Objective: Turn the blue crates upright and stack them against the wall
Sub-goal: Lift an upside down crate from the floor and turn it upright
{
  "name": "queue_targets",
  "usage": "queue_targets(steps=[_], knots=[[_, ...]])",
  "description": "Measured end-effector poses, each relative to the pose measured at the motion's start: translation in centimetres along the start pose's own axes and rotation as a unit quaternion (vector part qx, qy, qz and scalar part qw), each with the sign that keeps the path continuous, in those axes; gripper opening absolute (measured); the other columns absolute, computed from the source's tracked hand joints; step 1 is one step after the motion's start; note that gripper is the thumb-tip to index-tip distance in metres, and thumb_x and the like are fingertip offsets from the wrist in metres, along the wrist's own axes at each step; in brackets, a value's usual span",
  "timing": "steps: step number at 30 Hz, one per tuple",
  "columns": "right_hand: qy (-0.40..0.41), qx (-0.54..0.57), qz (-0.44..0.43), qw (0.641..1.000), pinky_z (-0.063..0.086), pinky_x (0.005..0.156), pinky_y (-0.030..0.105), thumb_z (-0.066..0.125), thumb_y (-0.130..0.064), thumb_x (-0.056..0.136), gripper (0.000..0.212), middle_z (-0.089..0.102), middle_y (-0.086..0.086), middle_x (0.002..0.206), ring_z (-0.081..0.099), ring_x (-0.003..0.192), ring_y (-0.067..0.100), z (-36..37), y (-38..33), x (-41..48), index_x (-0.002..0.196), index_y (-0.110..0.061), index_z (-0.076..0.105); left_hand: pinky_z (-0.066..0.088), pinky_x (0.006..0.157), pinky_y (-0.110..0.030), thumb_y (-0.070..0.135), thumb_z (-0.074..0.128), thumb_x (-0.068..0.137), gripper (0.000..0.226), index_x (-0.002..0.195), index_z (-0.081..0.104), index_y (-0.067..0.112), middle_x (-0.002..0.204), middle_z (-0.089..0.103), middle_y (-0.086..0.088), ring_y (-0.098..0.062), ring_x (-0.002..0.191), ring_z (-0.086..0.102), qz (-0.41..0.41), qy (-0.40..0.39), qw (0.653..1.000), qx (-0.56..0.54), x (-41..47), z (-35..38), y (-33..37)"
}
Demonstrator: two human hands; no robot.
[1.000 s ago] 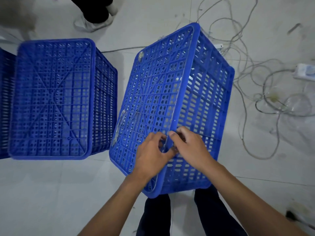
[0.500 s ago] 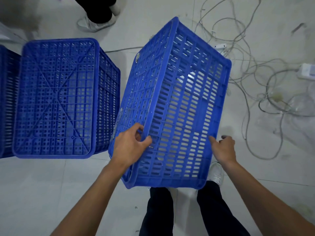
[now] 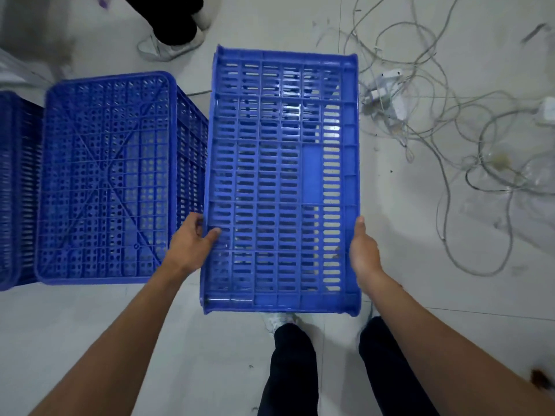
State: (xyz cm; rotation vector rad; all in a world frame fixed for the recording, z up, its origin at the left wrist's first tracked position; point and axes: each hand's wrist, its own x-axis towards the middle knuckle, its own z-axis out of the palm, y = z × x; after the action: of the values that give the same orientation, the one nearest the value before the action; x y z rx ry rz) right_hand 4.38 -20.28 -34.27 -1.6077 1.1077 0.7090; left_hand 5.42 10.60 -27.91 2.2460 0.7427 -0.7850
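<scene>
I hold a blue slotted crate (image 3: 282, 181) on its side in front of me, its long side wall facing up. My left hand (image 3: 192, 244) grips its left edge, thumb on top. My right hand (image 3: 363, 250) presses flat against its right edge near the rim. To the left, a second blue crate (image 3: 102, 178) rests upside down on the floor, its perforated bottom facing up. Part of a third blue crate (image 3: 15, 187) shows at the far left edge.
Tangled white cables (image 3: 450, 139) and a power strip (image 3: 387, 82) lie on the tiled floor to the right. Another person's legs and shoes (image 3: 174, 34) stand at the top. My own legs (image 3: 300, 364) are below the held crate.
The crate has rolled from tilted bottom-up onto its side, side wall now facing me. My right hand moved from the left corner to the right edge; my left hand shifted along the left edge.
</scene>
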Motion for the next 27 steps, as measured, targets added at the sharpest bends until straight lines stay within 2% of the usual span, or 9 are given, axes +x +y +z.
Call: queue_targets(steps=[6,9,11,14,17,19,21,24,27], knots=[[0.053,-0.049,-0.057,0.996,0.052,0.085,0.042,0.018,-0.07,0.095,0.084,0.07,0.019,0.1,0.065,0.085,0.03,-2.2,-1.0,1.4,0.1,-0.002,0.068,0.046,0.077,-0.047,0.035,0.06,0.097,0.048,0.13,0.045,0.003,0.11,0.053,-0.026,-0.038,0.094,0.058,-0.041,-0.007,0.998,-0.047,0.0,4.0,-0.1],[0.063,-0.08,-0.071,0.992,0.052,0.08,0.041,0.018,-0.068,0.096,0.085,0.07,0.019,0.094,0.06,0.076,0.027,-4.1,-1.3,1.9,0.095,0.001,0.067,0.041,0.074,-0.037,0.034,0.061,0.097,0.045,0.129,0.045,0.006,0.122,0.053,-0.026,-0.037,0.095,0.057,-0.04,-0.013,0.996,-0.075,0.0,6.2,0.2],[0.075,-0.089,-0.078,0.99,0.052,0.081,0.042,0.017,-0.068,0.096,0.081,0.069,0.017,0.09,0.061,0.076,0.027,-5.5,-1.4,2.1,0.088,-0.003,0.065,0.041,0.067,-0.029,0.032,0.059,0.099,0.042,0.13,0.044,0.009,0.105,0.057,-0.019,-0.024,0.08,0.056,-0.038,-0.021,0.995,-0.093,-0.1,8.0,0.7],[0.087,-0.09,-0.07,0.99,0.052,0.087,0.045,0.017,-0.07,0.094,0.086,0.07,0.017,0.095,0.065,0.09,0.034,-7.1,-1.0,2.3,0.097,0.001,0.067,0.04,0.057,-0.026,0.028,0.055,0.101,0.035,0.129,0.043,0.01,0.079,0.047,0.001,-0.012,0.066,0.048,-0.031,-0.017,0.993,-0.11,-0.5,10.0,1.6],[0.093,-0.084,-0.062,0.99,0.052,0.091,0.047,0.019,-0.07,0.095,0.074,0.07,0.016,0.1,0.065,0.094,0.034,-8.7,-0.8,2.3,0.085,-0.011,0.063,0.042,0.071,-0.029,0.04,0.052,0.101,0.043,0.132,0.043,0.013,0.095,0.054,0.0,-0.016,0.083,0.055,-0.032,-0.013,0.988,-0.152,-0.8,11.5,2.7],[0.088,-0.073,-0.051,0.992,0.051,0.091,0.044,0.02,-0.073,0.092,0.074,0.069,0.013,0.099,0.065,0.091,0.031,-9.8,-0.8,2.3,0.091,-0.013,0.064,0.042,0.083,-0.031,0.05,0.044,0.101,0.049,0.137,0.042,0.018,0.113,0.056,-0.002,-0.018,0.1,0.058,-0.035,0.0,0.979,-0.199,-1.4,12.4,3.3],[0.082,-0.066,-0.04,0.994,0.051,0.086,0.04,0.02,-0.075,0.091,0.08,0.068,0.008,0.093,0.063,0.08,0.024,-10.8,-0.6,2.3,0.097,-0.01,0.066,0.046,0.09,-0.035,0.049,0.036,0.103,0.046,0.139,0.04,0.022,0.125,0.056,-0.004,-0.018,0.108,0.058,-0.016,0.027,0.978,-0.204,-1.9,13.5,3.5],[0.088,-0.085,-0.047,0.991,0.051,0.08,0.042,0.019,-0.073,0.092,0.085,0.07,0.015,0.089,0.065,0.081,0.03,-11.9,-0.3,2.0,0.097,-0.005,0.069,0.05,0.101,-0.048,0.04,0.031,0.106,0.036,0.139,0.039,0.029,0.129,0.057,-0.007,-0.024,0.113,0.06,-0.001,0.043,0.982,-0.182,-1.9,14.6,3.1],[0.112,-0.098,-0.103,0.983,0.052,0.08,0.045,0.018,-0.069,0.095,0.083,0.068,0.014,0.077,0.063,0.072,0.031,-12.6,-0.3,0.9,0.077,-0.001,0.062,0.05,0.1,-0.05,0.037,0.031,0.107,0.034,0.139,0.039,0.03,0.128,0.059,-0.008,-0.026,0.113,0.061,-0.012,0.041,0.984,-0.172,-1.6,15.2,3.1]])
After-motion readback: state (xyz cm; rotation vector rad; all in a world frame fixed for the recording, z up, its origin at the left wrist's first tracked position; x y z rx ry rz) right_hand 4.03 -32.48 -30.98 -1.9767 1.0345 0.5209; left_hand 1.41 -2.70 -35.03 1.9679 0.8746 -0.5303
